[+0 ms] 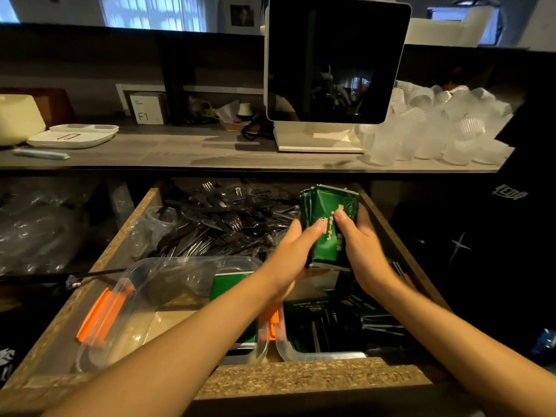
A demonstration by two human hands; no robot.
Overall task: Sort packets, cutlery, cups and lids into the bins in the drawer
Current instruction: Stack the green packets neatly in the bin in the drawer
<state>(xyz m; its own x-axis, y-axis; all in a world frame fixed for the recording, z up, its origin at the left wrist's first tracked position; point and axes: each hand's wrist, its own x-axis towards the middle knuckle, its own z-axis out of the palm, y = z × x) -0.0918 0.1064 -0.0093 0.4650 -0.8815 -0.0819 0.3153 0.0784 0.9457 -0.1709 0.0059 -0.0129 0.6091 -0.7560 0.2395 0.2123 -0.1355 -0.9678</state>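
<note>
I see both forearms reaching over the drawer. Left hand and right hand share one grip, thumbs pinching the green packets, held upright above the right bin.

Two clear bins, one drawer.

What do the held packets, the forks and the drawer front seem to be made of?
Packets: likely glossy foil or plastic film, green, creased, catching light.
Forks: probably black plastic, shiny thin tines.
Drawer front: looks like raw chipboard, with a speckled, rough, matte grain.
</note>
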